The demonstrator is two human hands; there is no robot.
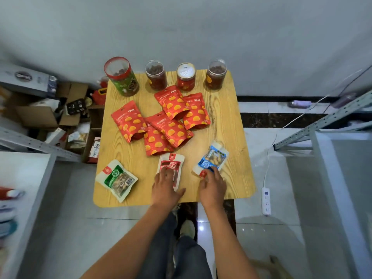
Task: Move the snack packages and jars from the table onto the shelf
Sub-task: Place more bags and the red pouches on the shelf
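On the small wooden table (229, 125) lie several red pouches (161, 121) in the middle and several jars (157, 77) along the far edge, one tall with a green label (122, 77). Near the front edge lie a green-and-white packet (116, 180), a red-and-white packet (171, 164) and a blue-and-white packet (211, 158). My left hand (166, 188) lies on the near end of the red-and-white packet, fingers spread over it. My right hand (213, 186) touches the near end of the blue-and-white packet with its fingertips.
A white shelf surface (20, 178) stands at the left with blurred items on it. Open cardboard boxes (60, 117) with clutter sit beyond it. A metal shelf frame (322, 121) and glass panel are at the right, and a power strip (266, 201) lies on the tiled floor.
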